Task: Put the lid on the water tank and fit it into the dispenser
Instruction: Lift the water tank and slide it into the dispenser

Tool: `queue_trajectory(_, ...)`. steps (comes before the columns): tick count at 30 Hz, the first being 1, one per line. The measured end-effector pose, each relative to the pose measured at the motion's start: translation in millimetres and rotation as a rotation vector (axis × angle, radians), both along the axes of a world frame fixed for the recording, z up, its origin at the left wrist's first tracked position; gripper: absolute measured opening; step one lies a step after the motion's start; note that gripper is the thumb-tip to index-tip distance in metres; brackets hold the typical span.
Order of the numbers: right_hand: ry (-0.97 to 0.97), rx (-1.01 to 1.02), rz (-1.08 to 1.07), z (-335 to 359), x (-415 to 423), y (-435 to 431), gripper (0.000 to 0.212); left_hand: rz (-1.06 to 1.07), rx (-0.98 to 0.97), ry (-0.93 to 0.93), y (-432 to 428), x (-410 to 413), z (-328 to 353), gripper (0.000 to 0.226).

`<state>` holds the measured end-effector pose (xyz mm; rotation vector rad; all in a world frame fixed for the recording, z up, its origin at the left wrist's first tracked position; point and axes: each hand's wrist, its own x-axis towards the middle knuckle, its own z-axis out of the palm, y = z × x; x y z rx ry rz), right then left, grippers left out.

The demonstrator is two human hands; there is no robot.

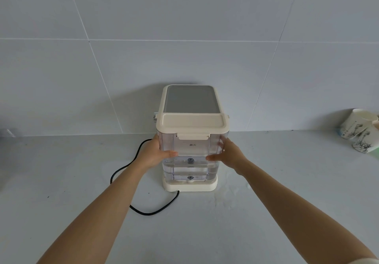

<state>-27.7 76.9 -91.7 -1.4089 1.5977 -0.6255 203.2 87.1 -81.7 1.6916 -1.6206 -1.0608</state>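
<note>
A clear plastic water tank (192, 150) with some water in its bottom stands upright on the cream base (190, 186) of the dispenser (191, 99), against the dispenser's body. A cream lid (192, 123) sits on top of the tank. My left hand (155, 154) grips the tank's left side, thumb across the front. On the opposite wall my right hand (227, 154) holds it the same way.
The dispenser stands on a grey counter (82, 171) against a tiled wall (184, 27). Its black power cord (131, 173) loops over the counter to the left and front. Patterned paper cups (356, 128) lie at the far right. Water spots mark the counter right of the base.
</note>
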Motion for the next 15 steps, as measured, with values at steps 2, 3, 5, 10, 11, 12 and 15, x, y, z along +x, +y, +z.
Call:
queue_trajectory(2, 0.001, -0.002, 0.002, -0.9, -0.4, 0.5, 0.084, 0.010, 0.013, -0.015, 1.8, 0.1, 0.0, 0.059)
queue_trajectory(3, 0.004, -0.001, 0.004, -1.2, -0.4, 0.7, 0.084, 0.014, 0.025, -0.021, 2.3, 0.5, -0.2, 0.061)
queue_trajectory(5, 0.010, 0.000, 0.003, -2.1, -0.8, 0.7, 0.086, 0.005, 0.038, -0.019, 2.3, 1.6, -0.3, 0.066)
queue_trajectory(10, 0.009, 0.008, -0.001, -4.0, -1.6, -0.3, 0.087, -0.011, 0.032, -0.009, 4.8, 1.4, 4.2, 0.087)
queue_trajectory(11, 0.012, 0.010, 0.001, -4.0, -1.6, -0.2, 0.087, -0.012, 0.039, -0.011, 5.3, 0.6, 4.7, 0.084)
queue_trajectory(12, 0.007, 0.010, 0.002, -4.8, -1.9, -0.9, 0.087, -0.011, 0.036, 0.000, 3.7, -0.2, 2.1, 0.078)
queue_trajectory(15, 0.013, 0.014, -0.003, -5.7, -1.8, -1.6, 0.087, 0.000, 0.045, -0.013, 2.8, -1.6, 1.4, 0.063)
